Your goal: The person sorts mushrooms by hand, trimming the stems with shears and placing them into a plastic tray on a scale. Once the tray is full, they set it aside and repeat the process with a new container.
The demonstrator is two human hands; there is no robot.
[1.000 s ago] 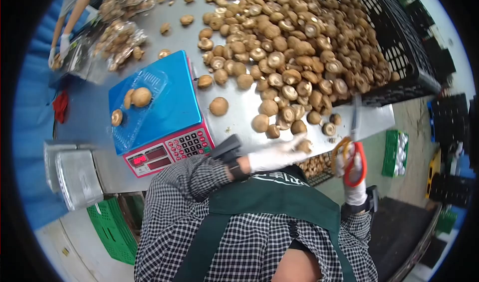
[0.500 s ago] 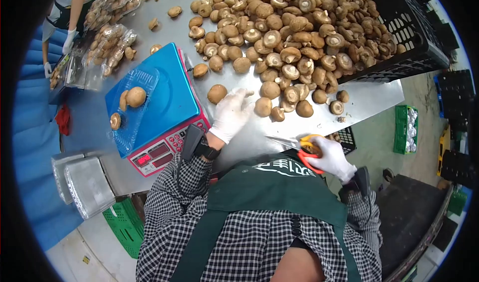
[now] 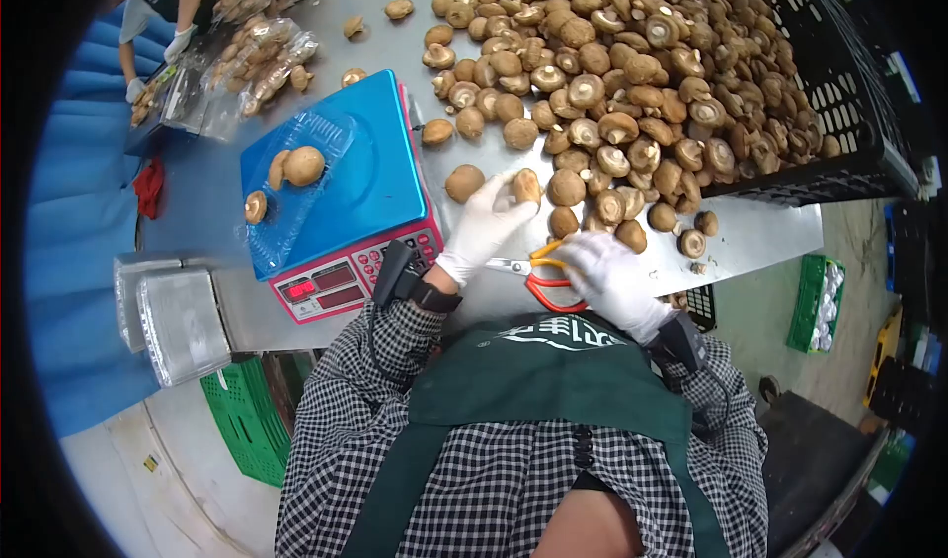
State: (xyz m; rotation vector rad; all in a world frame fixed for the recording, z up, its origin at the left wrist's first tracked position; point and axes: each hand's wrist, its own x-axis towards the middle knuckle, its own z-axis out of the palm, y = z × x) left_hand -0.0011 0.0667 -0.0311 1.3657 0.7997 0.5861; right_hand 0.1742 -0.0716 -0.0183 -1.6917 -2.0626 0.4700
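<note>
My left hand (image 3: 491, 224), in a white glove, pinches a brown mushroom (image 3: 526, 187) by its edge above the metal table. Gloved as well, my right hand (image 3: 610, 279) is closed on scissors (image 3: 555, 283) with orange and yellow handles, their blades pointing left below my left hand. Left of my hands is a blue-topped scale (image 3: 380, 178) with a pink base. On it lies a clear plastic tray (image 3: 314, 181) holding a few mushrooms (image 3: 304, 166). A large heap of mushrooms (image 3: 592, 59) covers the table beyond my hands.
A black crate (image 3: 859, 153) lies tipped at the right behind the heap. Packed mushrooms (image 3: 262, 59) lie at the upper left, near a co-worker's gloved hand (image 3: 179, 44). Foil-like trays (image 3: 183, 326) and a green crate (image 3: 247, 422) stand lower left.
My left hand has taken hold of a mushroom and lifted it. My right hand has moved left with the scissors, closer to my left hand. The view has shifted slightly.
</note>
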